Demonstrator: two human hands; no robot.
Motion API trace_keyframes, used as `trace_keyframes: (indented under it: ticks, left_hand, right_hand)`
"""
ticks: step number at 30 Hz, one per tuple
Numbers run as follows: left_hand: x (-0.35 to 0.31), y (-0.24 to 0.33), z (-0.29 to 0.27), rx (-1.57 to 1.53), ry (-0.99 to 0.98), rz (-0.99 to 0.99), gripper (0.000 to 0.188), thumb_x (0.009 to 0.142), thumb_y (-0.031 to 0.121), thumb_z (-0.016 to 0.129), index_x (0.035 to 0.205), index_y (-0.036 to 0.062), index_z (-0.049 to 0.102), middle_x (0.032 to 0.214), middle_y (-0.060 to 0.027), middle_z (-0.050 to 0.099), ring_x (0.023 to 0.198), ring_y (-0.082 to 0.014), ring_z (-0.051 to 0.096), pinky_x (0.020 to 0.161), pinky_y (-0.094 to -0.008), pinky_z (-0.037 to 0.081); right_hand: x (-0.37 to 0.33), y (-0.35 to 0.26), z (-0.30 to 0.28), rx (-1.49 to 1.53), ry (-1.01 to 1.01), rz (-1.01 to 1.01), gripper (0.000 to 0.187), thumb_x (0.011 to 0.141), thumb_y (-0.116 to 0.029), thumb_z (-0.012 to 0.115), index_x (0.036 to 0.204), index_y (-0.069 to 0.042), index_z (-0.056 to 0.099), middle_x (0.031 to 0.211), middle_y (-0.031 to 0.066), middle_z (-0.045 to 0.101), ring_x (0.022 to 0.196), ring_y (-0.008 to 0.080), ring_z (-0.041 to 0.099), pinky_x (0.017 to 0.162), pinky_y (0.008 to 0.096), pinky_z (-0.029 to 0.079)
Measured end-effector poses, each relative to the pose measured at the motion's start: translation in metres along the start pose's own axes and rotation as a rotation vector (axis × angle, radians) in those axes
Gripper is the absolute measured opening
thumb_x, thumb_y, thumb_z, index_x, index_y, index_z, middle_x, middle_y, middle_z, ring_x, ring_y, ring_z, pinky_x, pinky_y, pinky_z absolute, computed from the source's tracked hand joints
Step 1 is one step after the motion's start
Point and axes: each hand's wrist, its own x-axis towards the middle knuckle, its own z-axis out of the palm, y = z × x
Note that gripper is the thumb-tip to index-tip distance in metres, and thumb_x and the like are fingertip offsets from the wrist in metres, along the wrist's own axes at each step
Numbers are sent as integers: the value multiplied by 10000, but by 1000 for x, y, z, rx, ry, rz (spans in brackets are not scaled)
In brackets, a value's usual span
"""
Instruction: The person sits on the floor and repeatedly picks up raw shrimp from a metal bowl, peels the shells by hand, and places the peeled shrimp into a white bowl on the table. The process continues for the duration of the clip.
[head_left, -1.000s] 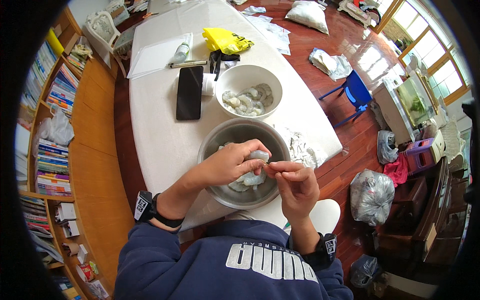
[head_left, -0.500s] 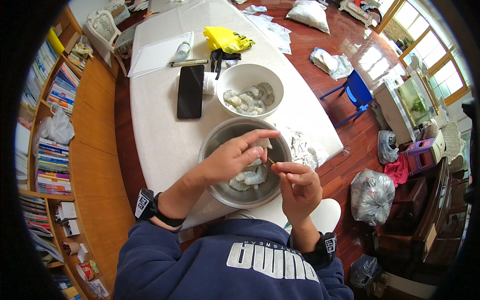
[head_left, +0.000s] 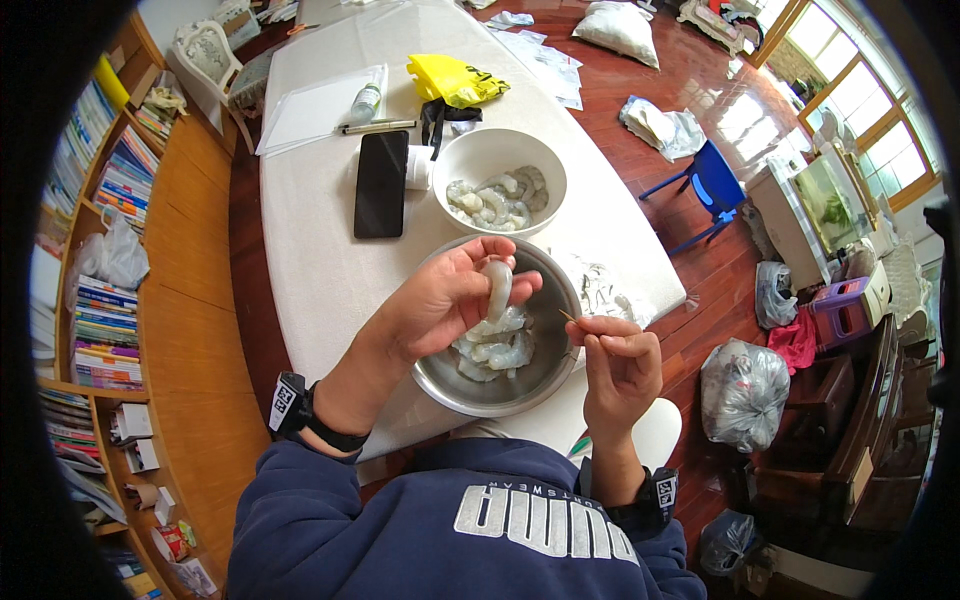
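Between the thumb and fingers of my left hand [head_left: 455, 295] is a peeled grey shrimp [head_left: 498, 290], raised over the metal bowl [head_left: 430, 385]. More peeled shrimp [head_left: 490, 355] lie in the bottom of that bowl, partly covered by the hand. My right hand [head_left: 622, 375], at the bowl's right rim, pinches a thin wooden toothpick [head_left: 568, 316] whose tip points up and left, apart from the shrimp. Just beyond, a white bowl [head_left: 460, 145] holds several more shrimp [head_left: 508, 198]. Thin dark strands lie on white tissue [head_left: 605, 300] to the right of the metal bowl.
A black phone [head_left: 381, 185] leans on a white roll [head_left: 418, 167] left of the white bowl. Behind it are a pen [head_left: 378, 126], a small bottle [head_left: 365, 102], paper sheets [head_left: 300, 115] and a yellow bag [head_left: 450, 80]. A blue chair [head_left: 715, 185] stands right of the table.
My left hand has turned over, bringing the shrimp into view between its fingers. My right hand has drawn slightly right with the toothpick, away from the left hand.
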Motion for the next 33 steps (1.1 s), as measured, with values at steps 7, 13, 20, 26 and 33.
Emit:
trace_keyframes:
  ticks: [7, 13, 20, 26, 33]
  left_hand:
    - [5, -4, -5, -133, 118, 76, 360, 986, -36, 466, 1345, -47, 441, 1276, -203, 569, 1225, -279, 603, 1060, -303, 528]
    - [4, -7, -8, -8, 25, 30, 283, 1012, 19, 496, 1295, -4, 485, 1218, -167, 617, 1169, -274, 641, 1005, -332, 556]
    - [2, -13, 3, 233, -3, 126, 289, 1033, 134, 554, 1283, 7, 487, 1224, -193, 642, 1149, -255, 656, 989, -337, 557]
    - [-4, -21, 11, 369, -117, 130, 266, 1045, 172, 540, 1243, 8, 471, 1240, -221, 639, 1168, -247, 646, 1018, -352, 534]
    - [-5, -23, 12, 392, -180, 182, 215, 1070, 149, 480, 1239, 19, 453, 1230, -184, 642, 1162, -203, 639, 1005, -314, 539]
  right_hand:
    - [0, 2, 2, 30, 1, 4, 175, 933, 148, 579, 1020, 7, 523, 1131, 240, 664, 1017, 267, 705, 885, 331, 583]
    - [-1, 3, 2, 12, 2, 17, 175, 929, 143, 592, 1022, 6, 534, 1134, 237, 665, 1010, 262, 705, 884, 329, 579]
    - [4, -3, 6, -98, -70, -38, 185, 932, 140, 580, 1022, -9, 516, 1119, 240, 660, 998, 275, 701, 892, 354, 584]
    - [9, 1, 16, -279, -90, -202, 248, 859, 134, 689, 976, -24, 538, 1037, 220, 724, 949, 282, 736, 765, 311, 592]
    - [9, -4, 17, -501, -84, -365, 266, 833, 120, 719, 896, -15, 499, 1003, 230, 729, 902, 322, 751, 751, 345, 610]
